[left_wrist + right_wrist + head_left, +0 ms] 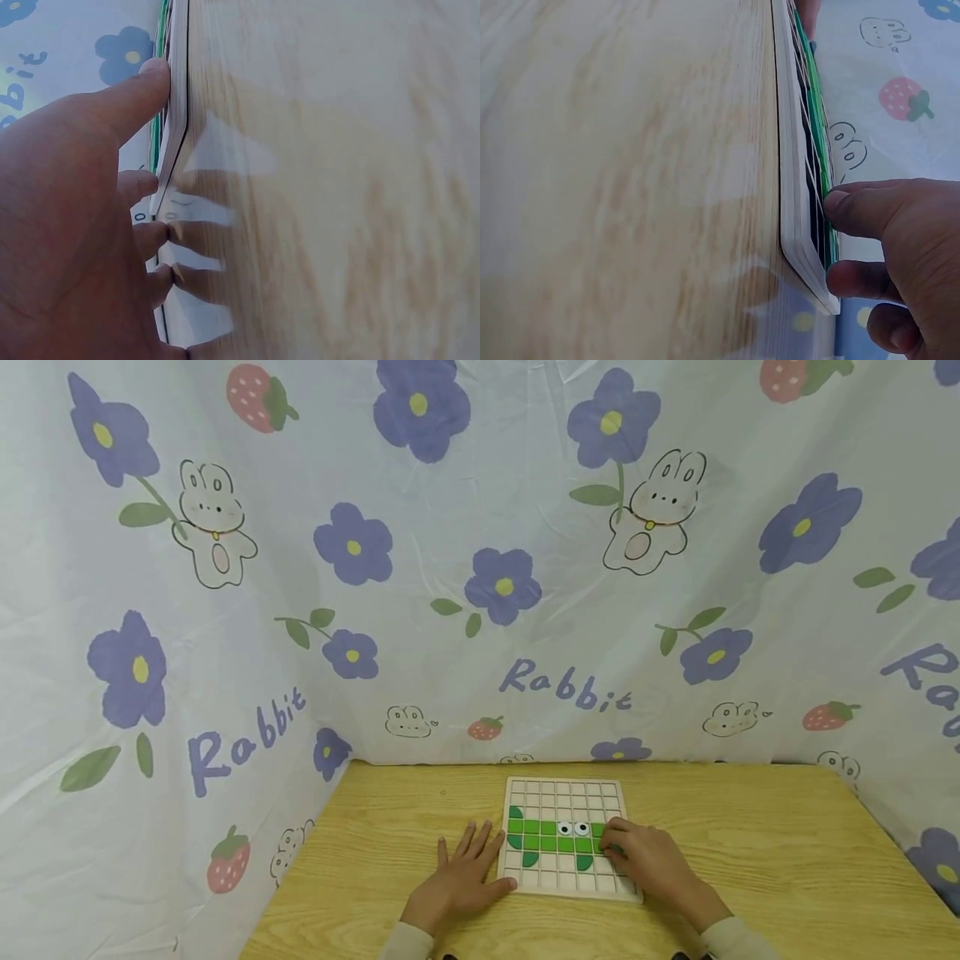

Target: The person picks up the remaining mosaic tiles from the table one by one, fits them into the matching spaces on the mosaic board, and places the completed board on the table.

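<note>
A square wooden grid board (555, 882) lies on the table, with green tiles (548, 843) making an animal shape across its middle rows. Two round eye tiles (573, 829) sit in the upper green row. Darker green rounded pieces (583, 862) stand at the shape's left end and underside. My left hand (467, 878) lies spread by the board's left edge, its thumb touching the near left side. At the right end of the green rows, my right hand (651, 860) has bent fingers and thumb at a green tile; the fingers partly hide it. Its fingertips (836, 202) meet the green pieces.
The wooden table (390, 827) extends around the board on both sides. A white curtain (450, 693) printed with flowers, rabbits and strawberries hangs behind the table and along its sides.
</note>
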